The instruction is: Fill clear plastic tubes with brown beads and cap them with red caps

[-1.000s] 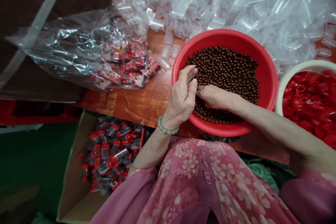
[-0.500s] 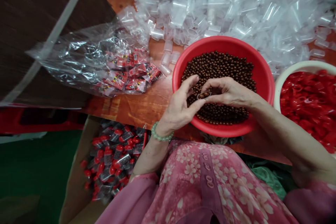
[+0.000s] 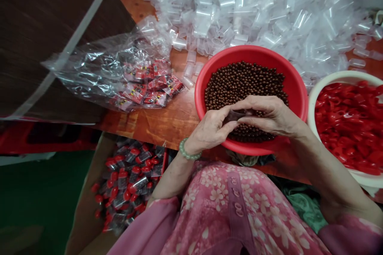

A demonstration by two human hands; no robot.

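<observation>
Both hands [image 3: 211, 127] [image 3: 269, 116] in fingertip grip on a small dark object [image 3: 234, 115], above glossy spherical brown beads [image 3: 243, 79].

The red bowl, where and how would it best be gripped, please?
Probably by the raised rim, from the left: that edge overlooks bare tabletop, while clear containers crowd the far side and the white tub sits close on the right.

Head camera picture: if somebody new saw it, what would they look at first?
Probably the bright red basin, just right of the middle, full of shiny brown beads, with the left hand and right hand meeting above it around a small dark thing. Next might come the huge heap of clear plastic tubes across the top, then the red pieces in a pale tub at the right edge.
</observation>
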